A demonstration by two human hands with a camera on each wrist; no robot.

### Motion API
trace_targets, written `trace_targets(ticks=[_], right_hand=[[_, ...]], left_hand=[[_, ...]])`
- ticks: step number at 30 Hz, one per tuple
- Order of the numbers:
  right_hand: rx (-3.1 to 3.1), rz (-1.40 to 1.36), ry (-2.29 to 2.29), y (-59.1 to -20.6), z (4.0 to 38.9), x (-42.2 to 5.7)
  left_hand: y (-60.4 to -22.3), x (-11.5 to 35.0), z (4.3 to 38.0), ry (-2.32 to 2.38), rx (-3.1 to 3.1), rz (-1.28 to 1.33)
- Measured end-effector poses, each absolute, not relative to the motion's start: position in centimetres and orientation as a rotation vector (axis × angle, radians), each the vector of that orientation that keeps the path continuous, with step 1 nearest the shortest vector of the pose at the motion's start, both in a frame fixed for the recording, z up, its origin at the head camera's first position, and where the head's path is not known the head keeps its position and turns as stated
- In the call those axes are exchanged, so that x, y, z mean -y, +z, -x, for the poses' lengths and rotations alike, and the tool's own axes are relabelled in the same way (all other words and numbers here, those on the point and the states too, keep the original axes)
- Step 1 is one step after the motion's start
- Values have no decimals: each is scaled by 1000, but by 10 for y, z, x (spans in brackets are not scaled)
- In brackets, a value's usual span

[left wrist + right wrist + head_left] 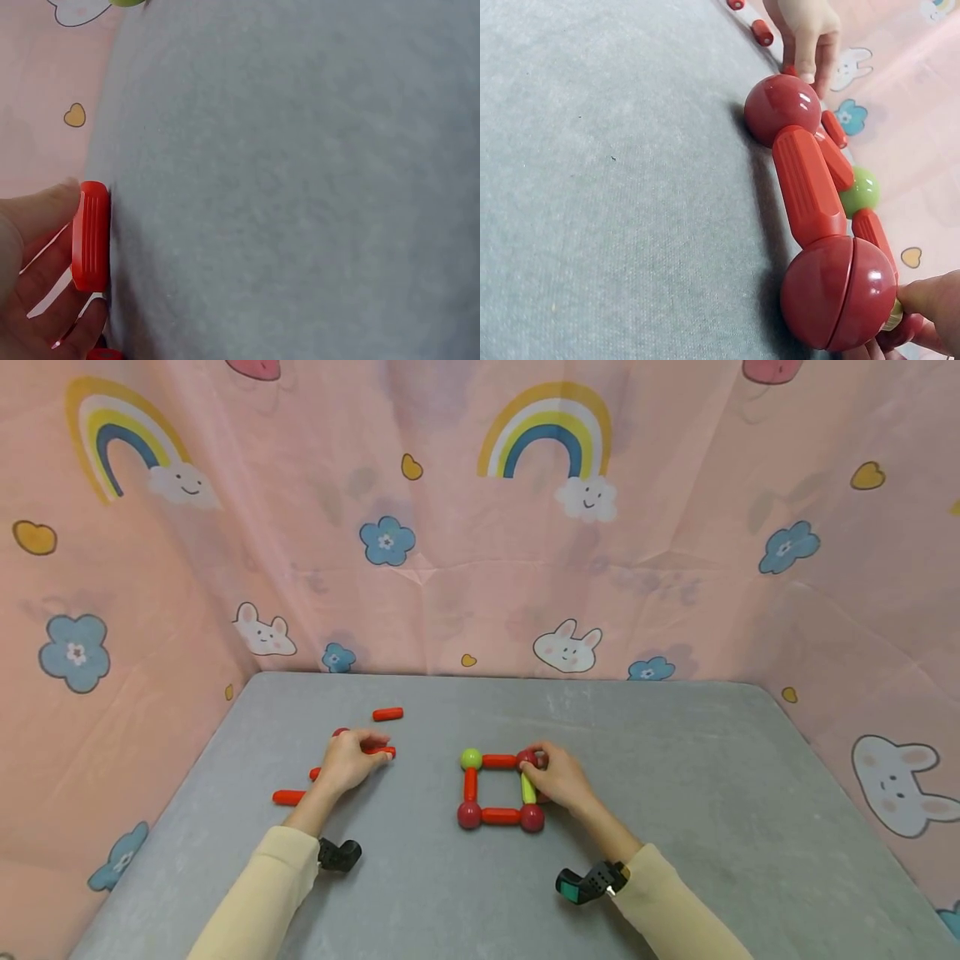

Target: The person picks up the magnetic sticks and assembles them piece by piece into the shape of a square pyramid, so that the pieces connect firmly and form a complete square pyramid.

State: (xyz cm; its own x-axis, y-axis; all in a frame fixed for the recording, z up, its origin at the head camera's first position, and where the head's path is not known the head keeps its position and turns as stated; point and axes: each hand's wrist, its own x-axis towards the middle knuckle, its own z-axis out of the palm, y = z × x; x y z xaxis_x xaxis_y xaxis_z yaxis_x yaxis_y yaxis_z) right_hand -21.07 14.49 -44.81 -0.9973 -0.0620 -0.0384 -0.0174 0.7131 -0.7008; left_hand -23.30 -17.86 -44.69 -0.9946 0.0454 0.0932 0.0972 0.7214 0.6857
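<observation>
A square of magnetic building pieces point(500, 816) lies on the table, made of three red rods, one yellow-green rod point(528, 788) and balls at the corners. Three corner balls are red and the far left one is a green ball point(471, 759). My right hand point(562, 781) grips the square at its far right red ball point(527, 759), thumb and fingers around it, partly covering the yellow-green rod. To the left, my left hand point(348, 764) pinches a ribbed red rod point(91, 236) between thumb and fingers, low over the table.
Around my left hand lie a loose red rod point(387, 714) farther back, another red rod point(288, 797) nearer, and a red ball point(341, 732) half hidden behind the hand. A pink patterned cloth point(450, 593) surrounds the grey table point(675, 760) at the back and sides.
</observation>
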Motion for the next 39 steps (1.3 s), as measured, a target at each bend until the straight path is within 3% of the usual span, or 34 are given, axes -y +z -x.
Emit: trace_targets(ticks=[14,39], right_hand=[[-2860,78,-1169,-450,210,-144],[-2877,101,-1150,-450,210,-146]], left_hand=[[-444,171,232,-981,2911,116],[-431,131,207,-1168,2781,411]])
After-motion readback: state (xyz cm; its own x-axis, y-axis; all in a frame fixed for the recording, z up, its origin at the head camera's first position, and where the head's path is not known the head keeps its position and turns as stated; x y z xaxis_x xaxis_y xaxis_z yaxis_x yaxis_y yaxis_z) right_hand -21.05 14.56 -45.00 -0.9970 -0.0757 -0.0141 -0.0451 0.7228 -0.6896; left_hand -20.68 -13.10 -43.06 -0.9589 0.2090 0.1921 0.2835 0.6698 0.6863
